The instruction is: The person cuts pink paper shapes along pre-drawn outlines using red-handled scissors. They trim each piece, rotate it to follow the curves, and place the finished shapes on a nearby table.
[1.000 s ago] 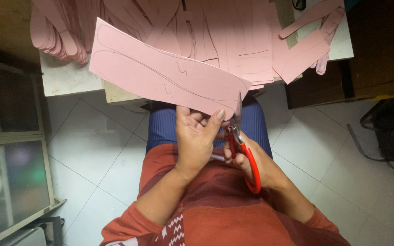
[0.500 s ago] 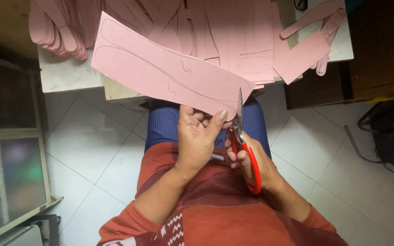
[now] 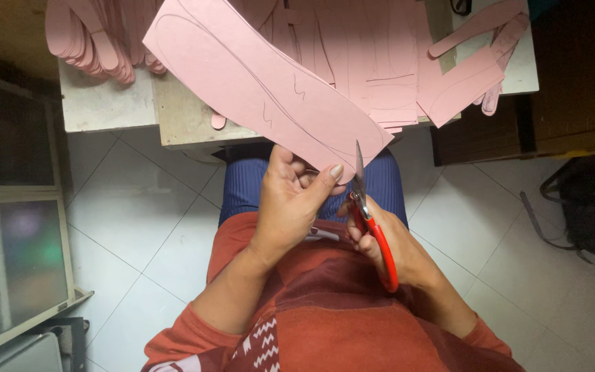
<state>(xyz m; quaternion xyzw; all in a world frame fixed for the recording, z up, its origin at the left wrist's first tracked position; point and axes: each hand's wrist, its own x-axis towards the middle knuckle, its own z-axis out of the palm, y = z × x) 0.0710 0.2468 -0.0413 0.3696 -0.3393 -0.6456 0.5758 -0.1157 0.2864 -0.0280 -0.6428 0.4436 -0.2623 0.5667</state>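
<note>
The left hand (image 3: 290, 207) pinches the near end of a long pink sheet (image 3: 263, 83). Its fingers (image 3: 332, 176) are closed on the lower edge of the sheet, with the thumb on the top face and the others hidden below. The sheet stretches away from this hand, up and to the left in the head view, so its long axis runs on a diagonal from the grip toward the far left corner of the surface (image 3: 173, 127). A thin pencil outline of a long rounded shape is drawn on the sheet.

The right hand (image 3: 387, 241) is closed around the red handles of the scissors (image 3: 370, 220). The 2 blades point straight up, away from the body, and their tip meets the rounded near end of the sheet, just to the right of the left thumb. The blades look nearly shut, but I cannot tell if paper is between them. So the uncut length of the sheet lies to the upper left of the blades, and the right hand is the nearer one to the cutting point.

Behind, many pink cut pieces (image 3: 373, 62) lie on the surface, and a stack of pink strips (image 3: 87, 38) hangs at its far left. Below is a white tiled floor (image 3: 132, 227).
</note>
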